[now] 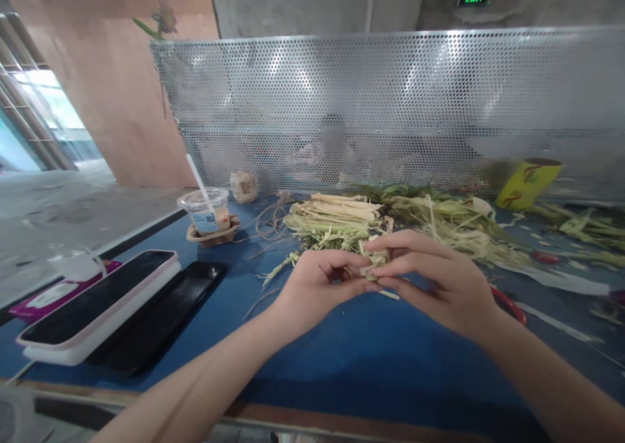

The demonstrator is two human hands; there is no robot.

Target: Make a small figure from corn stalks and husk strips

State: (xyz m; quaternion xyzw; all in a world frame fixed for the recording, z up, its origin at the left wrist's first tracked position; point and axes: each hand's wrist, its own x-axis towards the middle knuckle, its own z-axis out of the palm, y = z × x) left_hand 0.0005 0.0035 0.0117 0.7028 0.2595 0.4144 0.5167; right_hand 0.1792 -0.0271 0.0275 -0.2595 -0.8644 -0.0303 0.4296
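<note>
A small pale-green folded piece of what looks like corn husk (377, 259) is pinched between both hands above the blue table. My left hand (312, 290) grips its left side with thumb and forefinger. On the other side, the fingertips and thumb of my right hand (444, 286) press on the same piece. Fingers cover part of it, so its full shape is hidden. Just behind the hands lies a stack of pale husk strips (336, 210), with small green bundles (336, 238) in front of it. A red handle (509, 305), partly hidden, shows beside my right wrist.
Loose green husks (444, 225) spread to the right, near a yellow cylinder (530, 184). At left are a lidded drink cup (208, 218), a phone (105, 296) and a black tray (163, 313). Twine (273, 218) trails behind. A perforated metal screen (273, 104) borders the table's back.
</note>
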